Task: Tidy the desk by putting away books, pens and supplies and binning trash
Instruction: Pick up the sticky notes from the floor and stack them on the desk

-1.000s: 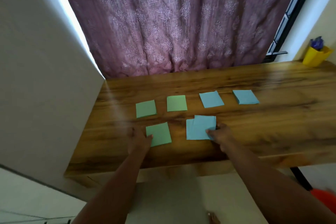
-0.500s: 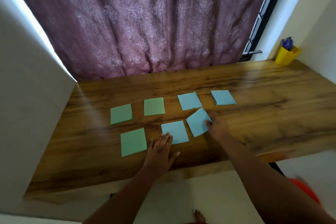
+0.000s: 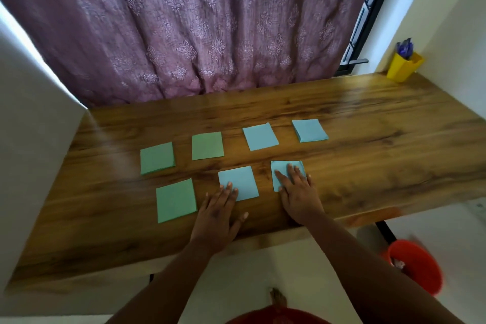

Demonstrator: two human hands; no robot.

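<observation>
We saw the right hand pressing flat, fingers straight, on the near-right blue sticky note. The left hand lay flat too, fingertips on the neighbouring blue note (five more notes sat around on the wooden surface).

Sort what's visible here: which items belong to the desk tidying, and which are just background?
Job: three green paper squares, four blue paper squares, yellow pen holder, orange bin, left hand, right hand.
Background: curtain, window frame, wooden desk.
</observation>
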